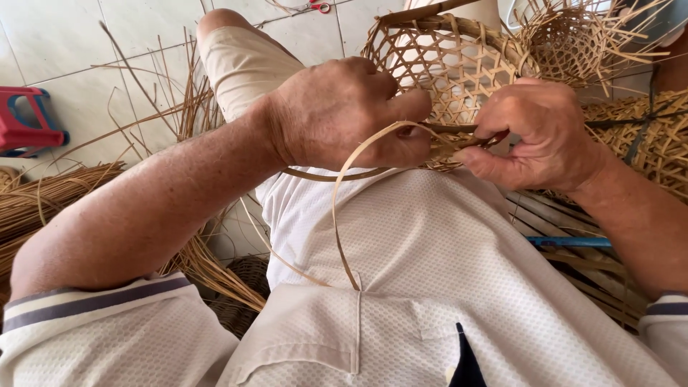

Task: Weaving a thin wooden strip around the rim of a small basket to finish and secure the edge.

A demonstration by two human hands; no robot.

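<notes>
While you are looking down over your white shirt [430, 287], both hands are meeting at the rim of a basket [444, 64] of open hexagonal weave, sitting at about one o'clock from your chest. Your left hand [344, 115] is curling nearly closed, thumb and fingers pinching a flat cane strip [337, 208] against the rim. That strip is looping down toward six o'clock across your shirt. Your right hand [541, 132] is closing tightly too, fingers pinching the same strip just beside the left thumb, touching the rim. A second, unfinished basket [566, 39] is lying at two o'clock, well beyond the first. Loose cane bundles [50, 193] are lying at nine o'clock on the tiled floor [64, 43], near a red stool [25, 125].
</notes>
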